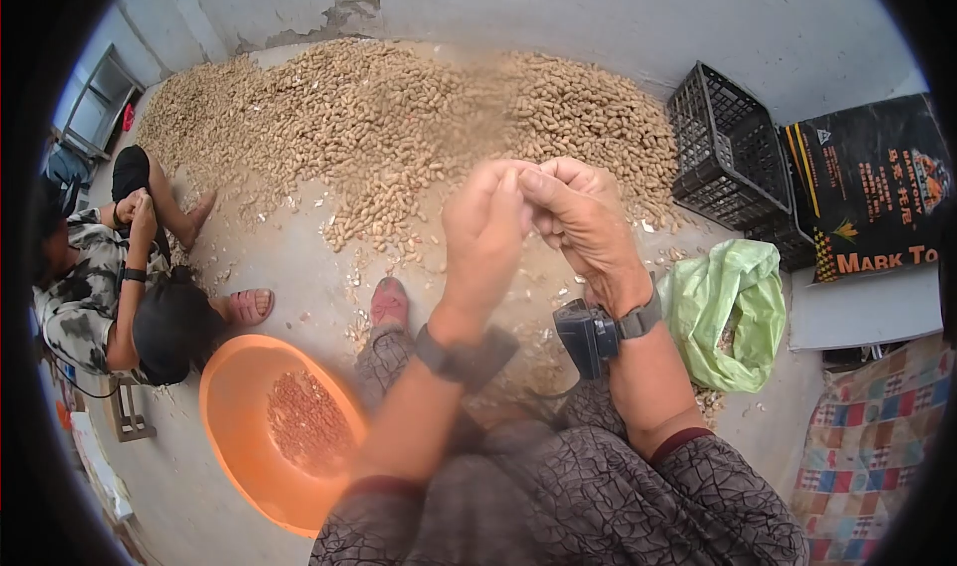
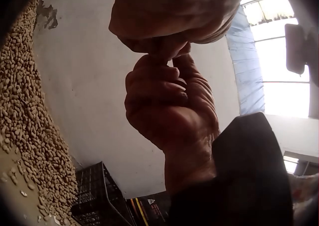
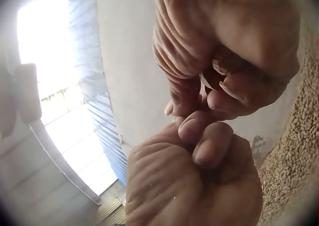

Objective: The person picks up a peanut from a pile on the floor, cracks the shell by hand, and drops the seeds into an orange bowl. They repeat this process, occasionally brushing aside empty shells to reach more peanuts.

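Note:
My left hand (image 1: 485,242) and right hand (image 1: 588,222) meet fingertip to fingertip in front of me, over the floor before the peanut pile (image 1: 399,117). Both have thumb and fingers curled in a pinch. In the right wrist view, part of a peanut (image 3: 211,80) shows among the curled fingers of the right hand (image 3: 234,42). The left hand's fingertips press right against that spot, and fingers hide most of the peanut. Seen from the left wrist, both hands are dark against the wall, with their fingertips touching.
An orange basin (image 1: 224,406) with shelled reddish peanuts stands at lower left. To the right are a green woven sack (image 1: 688,297), a black crate (image 1: 723,157) and a black printed bag (image 1: 867,187). Another person (image 1: 110,277) sits low at the left.

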